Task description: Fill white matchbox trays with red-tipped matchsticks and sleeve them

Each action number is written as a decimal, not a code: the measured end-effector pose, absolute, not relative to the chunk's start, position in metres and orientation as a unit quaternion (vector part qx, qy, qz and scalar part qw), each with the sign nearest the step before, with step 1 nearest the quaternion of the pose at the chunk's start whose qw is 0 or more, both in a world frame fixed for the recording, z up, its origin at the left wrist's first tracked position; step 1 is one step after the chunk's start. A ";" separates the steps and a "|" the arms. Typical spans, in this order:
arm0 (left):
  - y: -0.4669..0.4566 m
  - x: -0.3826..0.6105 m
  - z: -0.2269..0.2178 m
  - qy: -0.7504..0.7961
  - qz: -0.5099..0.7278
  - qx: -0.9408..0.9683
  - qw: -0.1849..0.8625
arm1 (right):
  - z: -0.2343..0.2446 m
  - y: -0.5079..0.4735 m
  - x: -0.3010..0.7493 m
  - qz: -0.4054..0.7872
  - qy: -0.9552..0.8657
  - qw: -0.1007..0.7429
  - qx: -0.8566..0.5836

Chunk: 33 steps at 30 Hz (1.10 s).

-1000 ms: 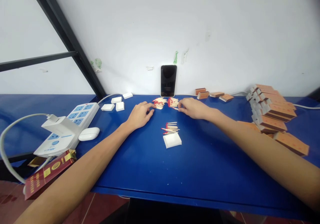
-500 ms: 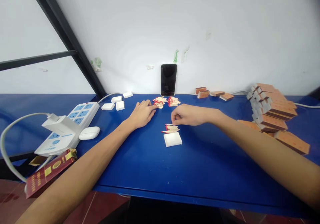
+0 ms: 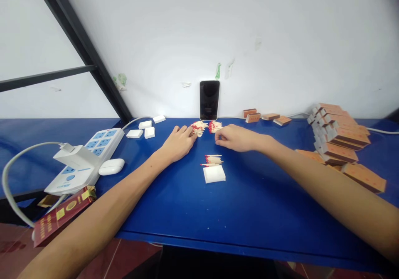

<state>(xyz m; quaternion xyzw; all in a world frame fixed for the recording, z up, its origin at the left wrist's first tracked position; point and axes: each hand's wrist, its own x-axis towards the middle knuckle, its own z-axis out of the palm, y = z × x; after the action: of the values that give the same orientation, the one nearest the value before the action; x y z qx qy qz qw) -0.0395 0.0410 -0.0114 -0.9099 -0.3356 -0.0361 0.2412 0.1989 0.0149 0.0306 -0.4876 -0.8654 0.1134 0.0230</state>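
My left hand (image 3: 180,143) lies on the blue tabletop, fingers stretched out, its fingertips at the left pile of red-tipped matches (image 3: 199,126). Beside the right pile of matches (image 3: 214,127) is my right hand (image 3: 235,138), its fingers curled in; anything between the fingertips is hidden. Below both hands several matches (image 3: 213,159) lie in a small row, red heads to the left. Just in front of that row sits a white matchbox tray (image 3: 214,174).
A phone (image 3: 209,100) leans against the wall behind the piles. Several white trays (image 3: 149,132) lie to the left, near a power strip (image 3: 104,140) and a white earbud case (image 3: 111,167). Stacked matchboxes (image 3: 339,133) stand at right; others (image 3: 253,117) lie along the wall.
My right hand has moved away from the small row of matches, up to the right pile. My left hand has shifted slightly, staying by the left pile.
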 end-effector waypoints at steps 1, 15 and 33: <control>0.041 -0.039 -0.012 -0.334 -0.037 -0.911 0.239 | 0.031 0.015 0.199 0.108 -0.865 0.021 -0.490; 0.046 -0.037 -0.006 -0.348 -0.040 -0.915 0.198 | 0.031 0.017 0.203 0.115 -0.858 0.015 -0.501; 0.069 -0.019 0.004 -0.356 -0.082 -0.929 0.063 | 0.002 0.029 0.198 -0.076 -0.827 0.011 -0.557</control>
<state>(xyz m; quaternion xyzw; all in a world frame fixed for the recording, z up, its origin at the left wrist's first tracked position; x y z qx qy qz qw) -0.0188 0.0694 0.0036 -0.9289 -0.3556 -0.0824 0.0630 0.1980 0.0295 0.0024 -0.5570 -0.8269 -0.0760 0.0106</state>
